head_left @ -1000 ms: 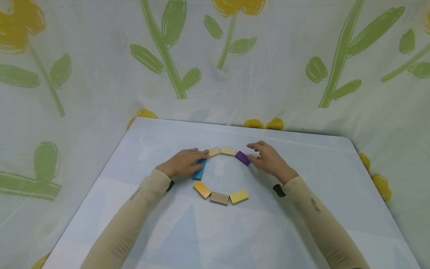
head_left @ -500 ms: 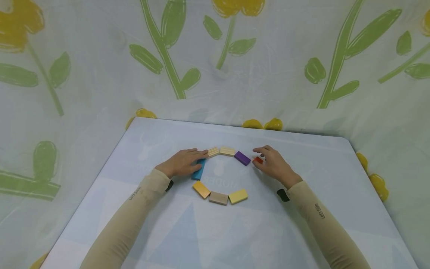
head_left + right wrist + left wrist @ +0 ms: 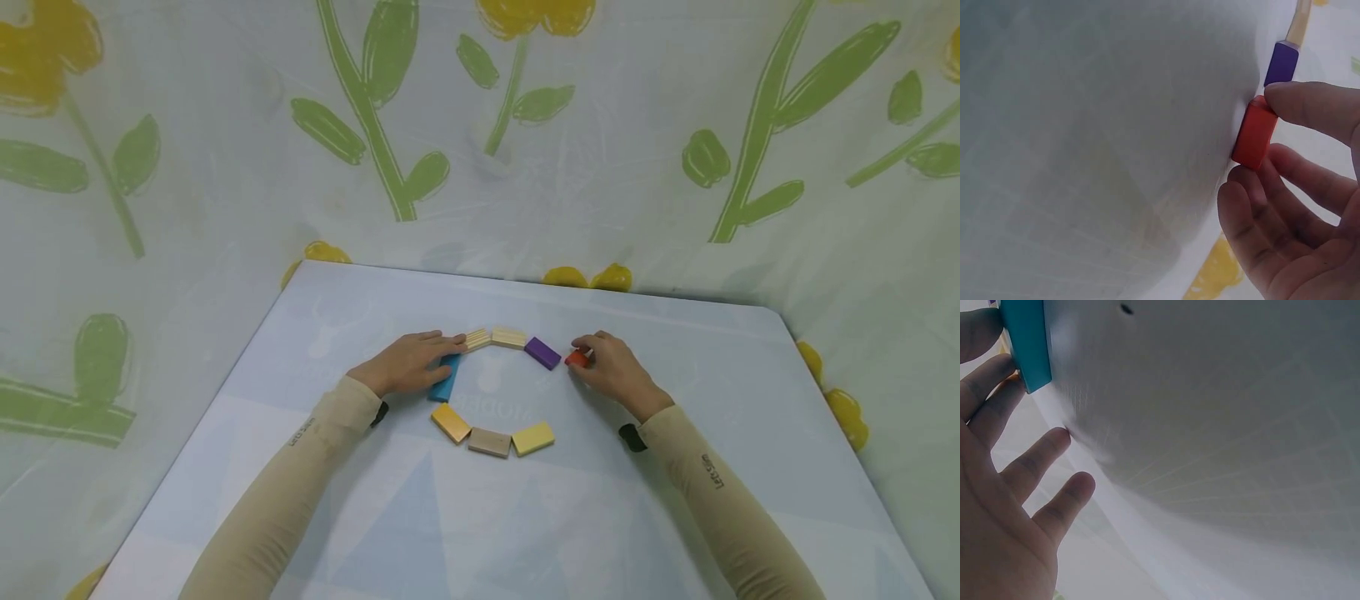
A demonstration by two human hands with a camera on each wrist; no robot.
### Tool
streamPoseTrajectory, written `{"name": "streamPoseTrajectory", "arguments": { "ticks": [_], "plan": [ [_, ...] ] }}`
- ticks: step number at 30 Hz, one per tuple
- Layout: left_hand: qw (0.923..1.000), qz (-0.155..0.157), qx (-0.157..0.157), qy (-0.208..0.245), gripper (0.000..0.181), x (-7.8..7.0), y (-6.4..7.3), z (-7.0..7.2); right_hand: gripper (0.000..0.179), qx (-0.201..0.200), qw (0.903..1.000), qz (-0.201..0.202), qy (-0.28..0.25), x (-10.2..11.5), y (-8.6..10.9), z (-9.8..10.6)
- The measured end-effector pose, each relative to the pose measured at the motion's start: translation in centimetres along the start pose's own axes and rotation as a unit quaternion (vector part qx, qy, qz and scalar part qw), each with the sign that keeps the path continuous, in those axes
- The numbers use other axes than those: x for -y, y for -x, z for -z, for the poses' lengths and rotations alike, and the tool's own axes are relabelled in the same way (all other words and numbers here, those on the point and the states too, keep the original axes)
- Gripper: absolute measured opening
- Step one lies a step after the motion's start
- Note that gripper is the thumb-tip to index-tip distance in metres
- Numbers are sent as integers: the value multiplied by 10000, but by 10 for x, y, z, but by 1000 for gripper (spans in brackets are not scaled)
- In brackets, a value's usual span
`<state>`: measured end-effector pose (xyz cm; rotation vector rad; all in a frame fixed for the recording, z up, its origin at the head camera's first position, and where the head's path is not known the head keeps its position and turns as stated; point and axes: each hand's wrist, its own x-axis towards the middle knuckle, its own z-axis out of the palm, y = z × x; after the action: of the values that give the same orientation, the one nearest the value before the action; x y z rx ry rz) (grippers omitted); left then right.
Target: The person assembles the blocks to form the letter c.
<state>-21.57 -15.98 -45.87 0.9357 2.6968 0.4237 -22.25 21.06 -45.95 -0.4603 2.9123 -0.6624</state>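
A ring of coloured wooden blocks lies on the table. My left hand (image 3: 408,362) rests at the blue block (image 3: 445,380), fingers fairly straight, covering its far end; the fingertips reach a pale wooden block (image 3: 477,340). In the left wrist view, thumb and fingertips lie along one side of that teal-blue block. Between thumb and fingers my right hand (image 3: 617,375) pinches a red block (image 3: 1255,134), its lower part partly hidden from the head view. A purple block (image 3: 542,353) lies just left of the red one, with a small gap between them in the head view.
A second pale block (image 3: 509,337) sits beside the purple one at the top of the ring. Along the near side lie an orange block (image 3: 451,423), a grey-brown block (image 3: 490,442) and a yellow block (image 3: 533,438). A flower-patterned curtain (image 3: 525,200) stands behind the table.
My right hand has drawn away from the purple block, to the right and slightly nearer, and its fingers have closed on the red block. The left hand stays in place.
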Motion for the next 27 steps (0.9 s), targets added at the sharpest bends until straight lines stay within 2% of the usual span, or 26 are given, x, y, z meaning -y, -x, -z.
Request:
{"name": "streamPoseTrajectory", "arguments": {
  "ticks": [12, 27],
  "plan": [
    [9999, -109, -96, 19, 51, 0, 1, 1, 41, 8, 10000, -66, 27, -1, 1, 1],
    [9998, -162, -59, 93, 52, -1, 1, 2, 40, -339, 9993, 66, -170, -7, 13, 11]
  ]
}}
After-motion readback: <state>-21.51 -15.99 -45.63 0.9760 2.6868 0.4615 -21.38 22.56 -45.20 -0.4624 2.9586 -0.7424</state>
